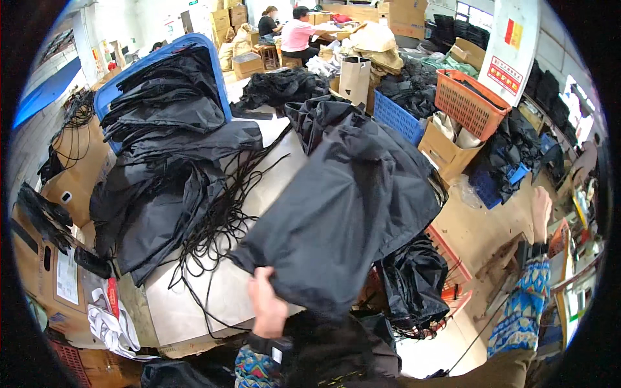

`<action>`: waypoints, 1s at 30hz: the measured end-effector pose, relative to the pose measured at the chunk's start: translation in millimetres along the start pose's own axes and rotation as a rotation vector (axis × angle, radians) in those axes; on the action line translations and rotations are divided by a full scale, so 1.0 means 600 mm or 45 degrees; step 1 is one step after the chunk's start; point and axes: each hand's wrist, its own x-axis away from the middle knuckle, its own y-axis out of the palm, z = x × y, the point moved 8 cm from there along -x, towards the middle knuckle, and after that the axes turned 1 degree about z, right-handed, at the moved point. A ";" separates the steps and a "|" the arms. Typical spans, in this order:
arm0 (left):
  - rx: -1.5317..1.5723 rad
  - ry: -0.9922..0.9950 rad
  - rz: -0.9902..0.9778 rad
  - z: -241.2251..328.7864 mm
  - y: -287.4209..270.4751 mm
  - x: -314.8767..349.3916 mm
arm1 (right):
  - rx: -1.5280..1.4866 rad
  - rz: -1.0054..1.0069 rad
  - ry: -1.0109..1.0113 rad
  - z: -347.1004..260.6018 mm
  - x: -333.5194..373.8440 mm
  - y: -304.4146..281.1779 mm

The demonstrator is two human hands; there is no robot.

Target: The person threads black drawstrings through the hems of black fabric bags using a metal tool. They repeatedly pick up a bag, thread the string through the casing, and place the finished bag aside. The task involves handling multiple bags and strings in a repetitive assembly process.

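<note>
My left hand pinches the near-left corner of a large black fabric bag, its thumb on top of the cloth. The bag lies slantwise over the pale tabletop and hangs past its right side. My right hand is stretched far out to the right, away from the bag, with its fingers extended and nothing visible in them. Left of the bag, a tangle of black cords trails from a pile of folded black fabric pieces. More black cloth lies bunched at the bag's far end.
A blue basket full of black pieces stands at the far left of the table. Below its right side sits a red crate with black bags. Cardboard boxes flank the left. Orange and blue baskets stand beyond. Two people sit far back.
</note>
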 end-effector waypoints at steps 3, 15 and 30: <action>-0.029 -0.384 -0.169 -0.073 0.052 0.094 | -1.011 -0.408 -0.214 -0.353 0.059 -0.062; -0.150 -1.059 -0.553 -0.275 0.113 0.215 | -0.763 -1.223 -0.854 -1.013 0.209 0.183; -1.636 1.214 -0.616 0.011 0.224 0.075 | -1.011 -0.708 -1.154 -1.207 0.101 0.314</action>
